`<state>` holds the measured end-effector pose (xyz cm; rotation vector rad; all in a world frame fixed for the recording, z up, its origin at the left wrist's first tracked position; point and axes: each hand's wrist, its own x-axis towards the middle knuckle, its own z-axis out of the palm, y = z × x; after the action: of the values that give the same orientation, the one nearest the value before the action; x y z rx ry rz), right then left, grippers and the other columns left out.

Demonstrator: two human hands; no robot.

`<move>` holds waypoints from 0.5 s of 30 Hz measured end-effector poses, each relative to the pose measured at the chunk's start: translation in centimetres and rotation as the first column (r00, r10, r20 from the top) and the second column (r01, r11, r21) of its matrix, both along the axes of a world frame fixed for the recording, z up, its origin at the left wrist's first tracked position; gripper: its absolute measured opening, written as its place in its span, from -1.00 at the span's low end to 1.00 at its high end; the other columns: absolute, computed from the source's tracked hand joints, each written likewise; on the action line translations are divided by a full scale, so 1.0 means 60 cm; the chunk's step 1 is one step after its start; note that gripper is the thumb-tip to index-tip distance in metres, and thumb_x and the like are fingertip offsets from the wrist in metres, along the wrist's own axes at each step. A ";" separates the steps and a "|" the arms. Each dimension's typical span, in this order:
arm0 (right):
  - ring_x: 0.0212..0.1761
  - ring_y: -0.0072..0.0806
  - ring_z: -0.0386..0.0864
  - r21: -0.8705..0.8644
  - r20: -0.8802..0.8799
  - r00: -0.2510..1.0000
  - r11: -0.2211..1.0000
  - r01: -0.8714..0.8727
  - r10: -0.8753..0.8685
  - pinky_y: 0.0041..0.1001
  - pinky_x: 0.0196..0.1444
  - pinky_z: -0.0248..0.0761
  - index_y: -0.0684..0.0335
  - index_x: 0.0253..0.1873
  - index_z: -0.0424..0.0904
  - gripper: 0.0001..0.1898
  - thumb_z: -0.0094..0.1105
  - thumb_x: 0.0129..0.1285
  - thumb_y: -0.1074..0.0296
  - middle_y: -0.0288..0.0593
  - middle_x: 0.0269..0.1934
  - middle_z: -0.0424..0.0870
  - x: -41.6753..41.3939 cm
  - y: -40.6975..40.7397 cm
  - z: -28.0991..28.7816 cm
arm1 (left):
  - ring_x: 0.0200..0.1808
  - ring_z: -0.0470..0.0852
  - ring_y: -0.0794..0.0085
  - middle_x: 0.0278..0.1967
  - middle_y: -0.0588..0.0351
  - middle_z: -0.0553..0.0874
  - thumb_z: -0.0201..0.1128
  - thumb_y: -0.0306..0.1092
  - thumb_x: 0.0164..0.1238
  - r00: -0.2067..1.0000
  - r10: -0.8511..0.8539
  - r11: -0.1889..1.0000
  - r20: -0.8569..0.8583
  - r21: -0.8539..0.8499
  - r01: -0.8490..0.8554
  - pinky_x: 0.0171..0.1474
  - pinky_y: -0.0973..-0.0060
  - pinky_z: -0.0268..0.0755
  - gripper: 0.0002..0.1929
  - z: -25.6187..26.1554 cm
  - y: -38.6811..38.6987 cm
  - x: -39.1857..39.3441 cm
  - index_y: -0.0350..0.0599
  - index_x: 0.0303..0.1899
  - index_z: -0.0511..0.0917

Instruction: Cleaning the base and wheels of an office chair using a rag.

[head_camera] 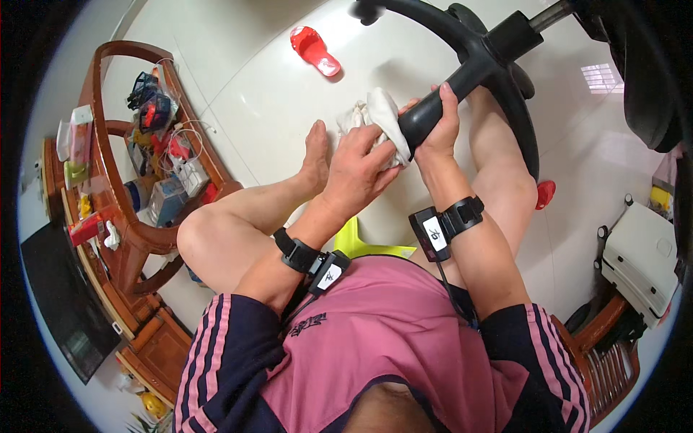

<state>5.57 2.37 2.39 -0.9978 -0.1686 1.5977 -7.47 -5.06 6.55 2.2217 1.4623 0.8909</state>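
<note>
A black office chair base lies tipped over in front of me, its metal gas-lift column pointing to the upper right. One of its legs reaches down toward my lap. My right hand grips that leg from the right side, thumb on top. Bunched around the leg's end is an off-white cloth. My left hand holds this cloth against the leg tip, fingers curled into it. The tip itself is hidden under cloth and fingers.
A red slipper lies on the tiled floor; another red slipper shows beyond my right knee. Left stands a wooden table loaded with clutter. A pale suitcase is at right. Yellow-green plastic shows beneath me.
</note>
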 end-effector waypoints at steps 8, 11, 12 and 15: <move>-0.55 -0.29 0.51 0.012 -0.029 1.000 1.000 -0.006 0.006 -0.40 -0.43 0.45 0.15 -0.08 0.25 -0.55 0.16 0.12 -0.02 -0.07 -0.54 0.48 -0.001 0.000 0.008 | -0.30 0.47 0.26 -0.21 0.09 0.47 0.34 -0.35 -0.22 0.996 -0.069 0.997 -0.063 0.036 0.072 -0.34 0.34 0.29 -0.73 0.039 -0.013 0.014 0.00 -0.35 0.56; -0.61 -0.39 0.49 -0.029 0.022 0.998 0.997 0.067 -0.066 -0.45 -0.49 0.44 0.20 -0.23 0.29 -0.66 0.11 0.15 0.04 -0.14 -0.57 0.48 -0.007 0.004 0.005 | -0.31 0.45 0.27 -0.24 0.12 0.45 0.34 -0.35 -0.21 0.981 -0.021 0.998 -0.192 0.048 0.031 -0.37 0.36 0.27 -0.74 0.015 -0.003 0.021 0.02 -0.35 0.55; -0.61 -0.39 0.49 -0.012 0.017 0.998 0.998 0.060 -0.059 -0.46 -0.49 0.44 0.19 -0.22 0.29 -0.65 0.11 0.15 0.04 -0.14 -0.57 0.48 -0.007 0.004 0.005 | -0.31 0.44 0.28 -0.26 0.13 0.44 0.34 -0.36 -0.21 0.978 -0.047 0.999 -0.202 0.012 0.051 -0.38 0.36 0.27 -0.74 0.016 -0.003 0.021 0.04 -0.35 0.54; -0.58 -0.42 0.49 -0.022 0.032 0.999 0.999 0.035 -0.034 -0.47 -0.48 0.45 0.16 -0.21 0.27 -0.66 0.12 0.15 0.04 -0.16 -0.55 0.48 -0.004 -0.005 0.011 | -0.33 0.44 0.27 -0.27 0.13 0.44 0.34 -0.37 -0.21 0.982 -0.045 0.998 -0.183 0.034 0.052 -0.39 0.36 0.27 -0.73 0.010 -0.005 0.020 0.03 -0.35 0.54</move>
<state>5.32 2.09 3.04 -1.0381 -0.1544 1.5558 -6.24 -5.37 7.14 2.4117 1.4727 0.7220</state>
